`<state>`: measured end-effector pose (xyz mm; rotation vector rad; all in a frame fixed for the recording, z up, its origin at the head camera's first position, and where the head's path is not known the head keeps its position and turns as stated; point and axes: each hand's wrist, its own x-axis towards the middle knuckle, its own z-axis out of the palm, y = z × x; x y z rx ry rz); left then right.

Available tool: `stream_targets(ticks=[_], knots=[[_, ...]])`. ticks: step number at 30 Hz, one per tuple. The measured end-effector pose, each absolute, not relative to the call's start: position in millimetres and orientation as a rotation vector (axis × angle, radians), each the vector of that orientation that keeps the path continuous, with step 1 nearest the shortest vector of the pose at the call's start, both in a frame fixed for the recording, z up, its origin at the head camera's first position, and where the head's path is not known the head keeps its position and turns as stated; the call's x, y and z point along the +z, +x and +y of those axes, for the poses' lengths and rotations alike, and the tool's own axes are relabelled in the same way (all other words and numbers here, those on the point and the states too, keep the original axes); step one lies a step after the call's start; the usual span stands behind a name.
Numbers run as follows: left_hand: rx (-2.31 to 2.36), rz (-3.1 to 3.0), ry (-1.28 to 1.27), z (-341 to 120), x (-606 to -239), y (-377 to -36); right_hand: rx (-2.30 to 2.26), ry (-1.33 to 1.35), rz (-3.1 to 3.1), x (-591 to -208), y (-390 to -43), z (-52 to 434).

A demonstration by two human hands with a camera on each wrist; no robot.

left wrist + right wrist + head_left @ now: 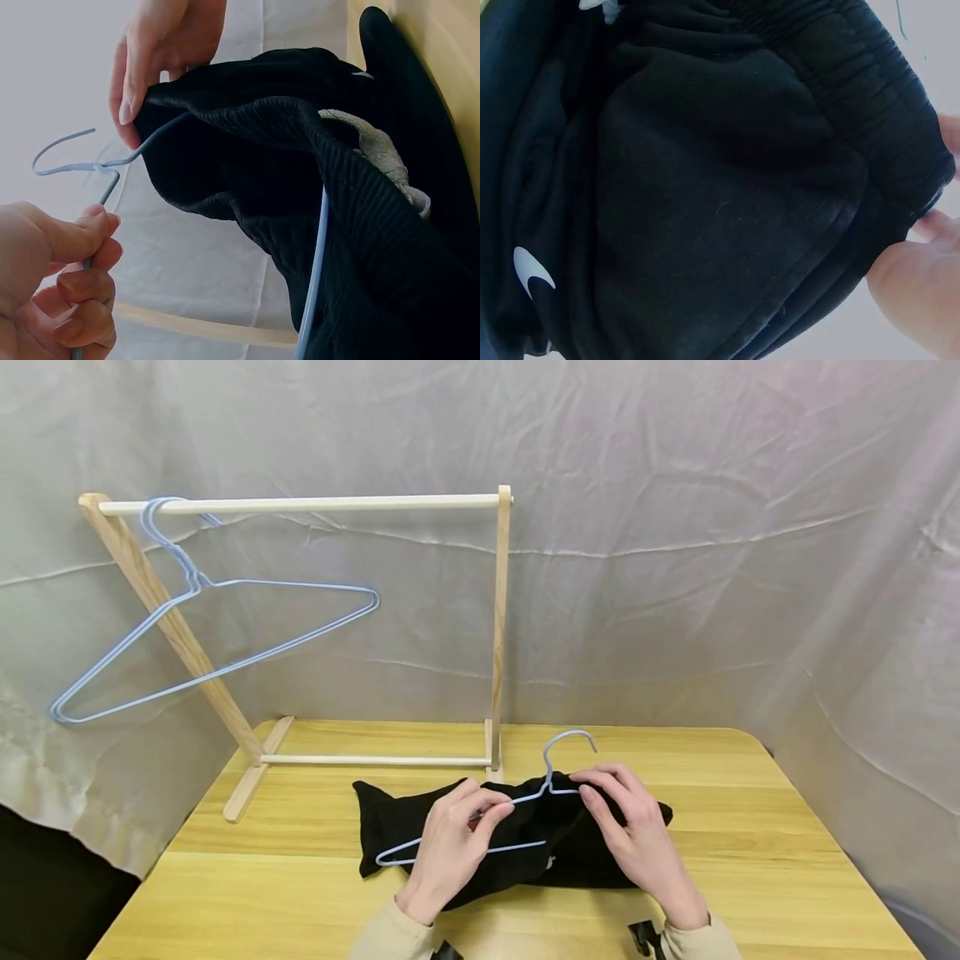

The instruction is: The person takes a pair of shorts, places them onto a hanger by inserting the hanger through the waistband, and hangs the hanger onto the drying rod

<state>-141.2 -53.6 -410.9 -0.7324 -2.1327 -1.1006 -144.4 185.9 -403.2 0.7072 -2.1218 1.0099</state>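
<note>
Black pants [577, 860] with a gathered elastic waistband [840, 82] are bunched over the tabletop. A pale drawstring [379, 154] hangs at the waist opening, and a white logo [532, 271] shows on the cloth. My left hand [456, 842] grips a light blue wire hanger [517, 846] on its shoulder, left of the hook. The hanger's other shoulder runs inside the waistband, where its tip is hidden. With thumb and fingers, my right hand [637, 835] pinches the waistband edge right of the hook. The hook points up and stays outside the cloth.
Behind to the left stands a wooden rack [315, 504] with light blue hangers [292, 647] on its top bar. The wood-grain table [750, 860] extends to the right. Grey cloth [675, 610] hangs behind and beside it.
</note>
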Motion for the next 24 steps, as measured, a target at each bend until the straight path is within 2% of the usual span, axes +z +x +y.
stream_targets(ticks=[18, 24], knots=[[-1.050, -2.158, -0.716, -46.2, -412.9, -137.7, 0.756, 0.673, -2.264, -407.0, -141.5, 181.6], [-0.993, -2.125, -0.766, -42.0, -413.9, -137.0, 0.694, 0.742, -2.177, -411.7, -145.3, 180.2]])
